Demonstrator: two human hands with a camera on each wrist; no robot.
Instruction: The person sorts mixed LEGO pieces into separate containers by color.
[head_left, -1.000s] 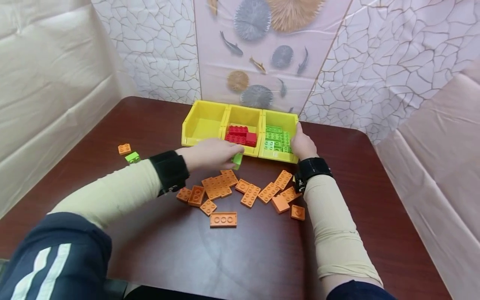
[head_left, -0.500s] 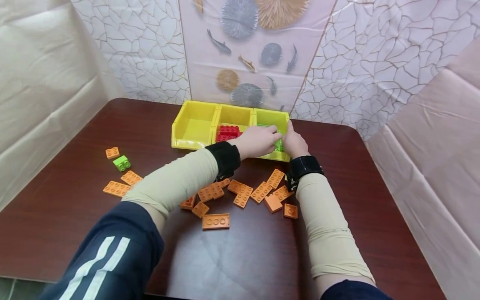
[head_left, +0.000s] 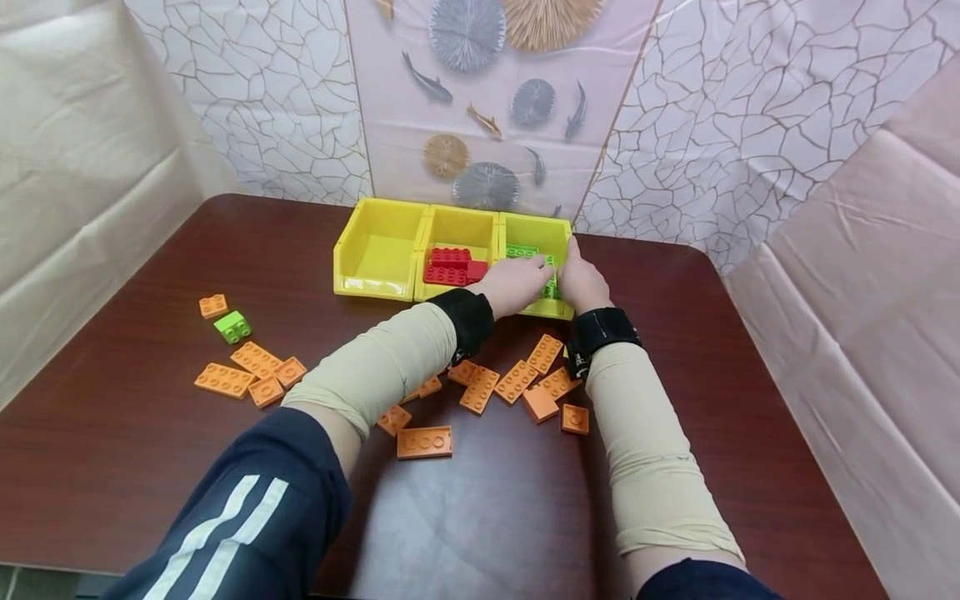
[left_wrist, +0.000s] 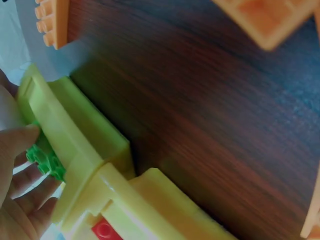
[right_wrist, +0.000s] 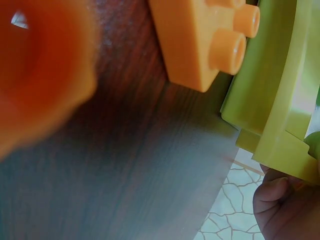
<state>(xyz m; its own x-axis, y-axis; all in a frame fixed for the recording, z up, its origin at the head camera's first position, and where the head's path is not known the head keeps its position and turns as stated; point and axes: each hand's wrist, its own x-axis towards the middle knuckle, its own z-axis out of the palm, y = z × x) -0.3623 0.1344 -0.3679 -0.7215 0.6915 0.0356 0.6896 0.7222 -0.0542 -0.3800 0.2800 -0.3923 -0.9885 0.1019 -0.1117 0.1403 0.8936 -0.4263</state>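
Nearest the person, the counter (head_left: 465, 533) runs as a wide stretch of dark wood from its near edge up to an orange plate (head_left: 424, 442), well short of the yellow bins (head_left: 375, 285). More orange blocks (head_left: 517, 382) are scattered on the near side of the bins, with a strip of wood between most of them and the bins' front walls; the left sleeve (head_left: 382, 367) covers part of this scatter. To the near left of the bins sit four orange pieces (head_left: 256, 360), a loose green block (head_left: 233, 327) and a small orange block (head_left: 213, 306), with wood reaching from them to the counter's left edge. To the right of the bins, past the right sleeve (head_left: 652, 450), runs a broad band of wood.

The left hand (head_left: 516, 284) reaches into the rightmost bin (head_left: 551, 309), which contains green blocks (head_left: 521, 250); red blocks (head_left: 447, 272) lie in the middle one. The right hand (head_left: 583, 283) grips the rightmost bin's outer side. The patterned backdrop (head_left: 480, 83) stands behind the bins.

Only the left wrist view shows a studded green block (left_wrist: 47, 159) between left thumb and spread fingers; whether they pinch it, I cannot tell. Only the right wrist view shows the right hand's fingers curled against the rightmost bin's outside.
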